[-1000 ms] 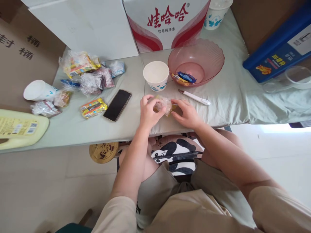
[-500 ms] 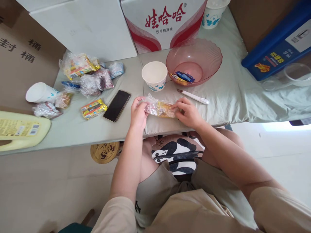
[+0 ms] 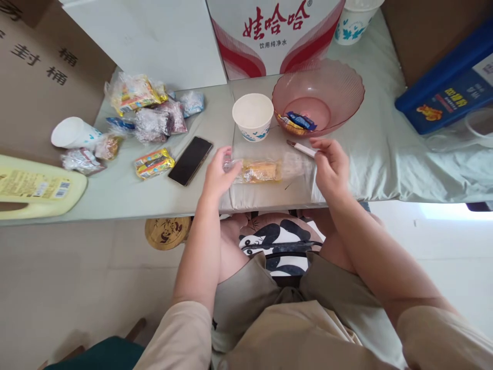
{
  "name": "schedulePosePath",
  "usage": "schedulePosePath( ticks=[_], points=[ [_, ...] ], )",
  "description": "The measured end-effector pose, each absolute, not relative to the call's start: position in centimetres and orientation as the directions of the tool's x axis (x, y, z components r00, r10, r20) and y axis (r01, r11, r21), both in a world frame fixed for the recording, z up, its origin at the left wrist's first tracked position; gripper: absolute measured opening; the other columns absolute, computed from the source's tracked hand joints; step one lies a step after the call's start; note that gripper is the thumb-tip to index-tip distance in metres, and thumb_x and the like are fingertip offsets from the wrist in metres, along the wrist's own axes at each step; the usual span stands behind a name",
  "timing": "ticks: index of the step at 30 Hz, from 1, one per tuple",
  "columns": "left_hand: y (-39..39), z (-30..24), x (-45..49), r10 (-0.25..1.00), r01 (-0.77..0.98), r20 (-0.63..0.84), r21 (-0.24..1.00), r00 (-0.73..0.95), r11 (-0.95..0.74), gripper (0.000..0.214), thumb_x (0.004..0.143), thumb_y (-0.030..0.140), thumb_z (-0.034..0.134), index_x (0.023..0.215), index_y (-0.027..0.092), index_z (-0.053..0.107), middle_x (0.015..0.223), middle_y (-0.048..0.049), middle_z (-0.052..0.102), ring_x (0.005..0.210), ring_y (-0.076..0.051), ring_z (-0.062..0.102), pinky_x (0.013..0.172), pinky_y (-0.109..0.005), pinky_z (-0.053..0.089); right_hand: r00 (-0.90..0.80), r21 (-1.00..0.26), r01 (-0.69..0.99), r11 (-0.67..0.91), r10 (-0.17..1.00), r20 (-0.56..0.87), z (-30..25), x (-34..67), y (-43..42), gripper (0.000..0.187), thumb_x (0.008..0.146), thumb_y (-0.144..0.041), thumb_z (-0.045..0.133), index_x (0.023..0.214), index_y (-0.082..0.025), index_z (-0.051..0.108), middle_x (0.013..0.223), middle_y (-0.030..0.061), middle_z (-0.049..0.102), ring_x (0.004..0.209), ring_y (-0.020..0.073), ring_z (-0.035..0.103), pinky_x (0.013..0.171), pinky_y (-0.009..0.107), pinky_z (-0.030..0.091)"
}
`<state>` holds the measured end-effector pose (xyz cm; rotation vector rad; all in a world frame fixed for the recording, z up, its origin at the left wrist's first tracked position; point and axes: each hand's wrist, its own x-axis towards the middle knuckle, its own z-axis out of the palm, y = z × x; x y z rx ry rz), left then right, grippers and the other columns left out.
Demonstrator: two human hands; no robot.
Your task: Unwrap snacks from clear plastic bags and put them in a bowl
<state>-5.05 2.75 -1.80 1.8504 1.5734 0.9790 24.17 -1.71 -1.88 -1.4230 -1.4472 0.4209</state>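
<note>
A yellow snack packet in clear plastic lies lengthwise on the cloth before me, its loose plastic reaching out at both ends. My left hand is at its left end, the plastic between thumb and fingers. To the right, the fingers of my right hand are closed on the handle of a small white-handled knife with a dark tip; my palm hides the handle's end. Behind the packet stands a white paper cup. A pink ribbed bowl beside it holds a few small blue and yellow packets.
On the left are a phone, a yellow packet, a heap of wrapped snacks, a tipped paper cup and a pale yellow jug. Boxes line the back. A blue container stands at right.
The packet has been lowered and now lies flatter on the cloth. My right hand has let go of it and moved right onto the knife. The view has shifted slightly.
</note>
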Motion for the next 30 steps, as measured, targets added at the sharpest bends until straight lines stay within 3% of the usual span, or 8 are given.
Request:
schedulePosePath(
  ticks=[3,5,12,14,19,24,27,30],
  points=[
    [2.6,-1.5,-4.3,0.967,0.658,0.131,0.711,0.219,-0.245,0.023,0.079,0.027,0.069,0.101,0.021,0.071,0.103,-0.0067,0.073,0.098,-0.022,0.067,0.094,-0.039,0.053,-0.026,-0.738,0.600,0.307,0.930,0.366,-1.7,23.2,-1.9,0.038,0.085,-0.035,0.059,0.122,-0.023,0.059,0.112,0.0100,0.073,0.107,0.0282,0.067,0.095,0.047,0.053],
    [2.4,-1.1,-4.3,0.956,0.663,0.153,0.692,0.250,-0.285,0.011,0.083,0.026,0.063,0.087,0.021,0.072,0.100,-0.0070,0.072,0.096,-0.022,0.067,0.095,-0.039,0.054,-0.128,-0.687,0.641,0.342,0.931,0.343,-1.5,22.8,-2.0,0.028,0.084,-0.034,0.061,0.110,-0.024,0.064,0.095,0.0073,0.075,0.095,0.0277,0.069,0.091,0.046,0.054],
    [-0.9,2.3,-5.6,0.864,0.616,0.486,0.642,0.133,-0.456,0.009,0.082,0.029,0.062,0.078,0.024,0.068,0.100,-0.0053,0.074,0.101,-0.023,0.069,0.098,-0.042,0.054,-0.026,-0.663,0.618,0.422,0.854,0.520,1.1,23.0,-3.5,0.012,0.083,-0.020,0.054,0.081,-0.028,0.063,0.093,0.0059,0.075,0.094,0.0261,0.071,0.087,0.045,0.057],
    [-2.0,2.8,-6.0,0.893,0.615,0.408,0.660,0.189,-0.432,0.010,0.082,0.029,0.062,0.077,0.023,0.068,0.083,-0.0031,0.074,0.080,-0.020,0.069,0.081,-0.035,0.056,-0.021,-0.713,0.571,0.407,0.875,0.483,1.3,23.3,-4.2,0.014,0.081,-0.018,0.051,0.081,-0.027,0.061,0.090,0.0045,0.075,0.079,0.0225,0.071,0.074,0.040,0.058],
    [-3.1,2.4,-6.7,0.906,0.690,-0.153,0.700,0.395,-0.182,0.017,0.085,0.036,0.062,0.089,0.023,0.073,0.074,-0.0006,0.074,0.057,-0.015,0.064,0.057,-0.027,0.050,-0.118,-0.817,0.494,0.297,0.954,0.276,1.2,24.1,-4.8,0.022,0.082,-0.017,0.046,0.095,-0.022,0.064,0.076,0.0002,0.075,0.041,0.0101,0.046,0.048,0.028,0.045],
    [-2.8,1.7,-6.4,0.930,0.714,-0.104,0.672,0.352,-0.196,0.023,0.086,0.031,0.061,0.103,0.024,0.075,0.090,-0.0030,0.077,0.071,-0.018,0.069,0.073,-0.032,0.057,-0.430,-0.706,0.516,0.486,0.859,0.277,0.7,23.6,-5.1,0.032,0.086,-0.036,0.064,0.114,-0.021,0.067,0.104,0.0083,0.078,0.084,0.0208,0.071,0.079,0.037,0.055],
    [-2.4,1.3,-6.0,0.919,0.757,-0.005,0.568,0.395,-0.322,0.031,0.077,0.029,0.074,0.108,0.025,0.074,0.117,-0.0064,0.072,0.109,-0.025,0.067,0.102,-0.043,0.053,-0.580,-0.579,0.559,0.594,0.779,0.239,-0.3,22.6,-5.2,0.051,0.082,-0.033,0.070,0.132,-0.025,0.062,0.135,0.0110,0.068,0.120,0.0315,0.064,0.095,0.049,0.051],
    [-1.9,0.7,-5.5,0.904,0.762,0.011,0.534,0.428,-0.368,0.045,0.072,0.032,0.082,0.115,0.027,0.072,0.144,-0.0091,0.059,0.135,-0.031,0.054,0.116,-0.052,0.042,-0.521,-0.491,0.667,0.561,0.822,0.232,-1.3,22.1,-4.7,0.044,0.086,-0.020,0.061,0.129,-0.028,0.066,0.134,0.0083,0.069,0.123,0.0316,0.062,0.097,0.051,0.049]
  ],
)
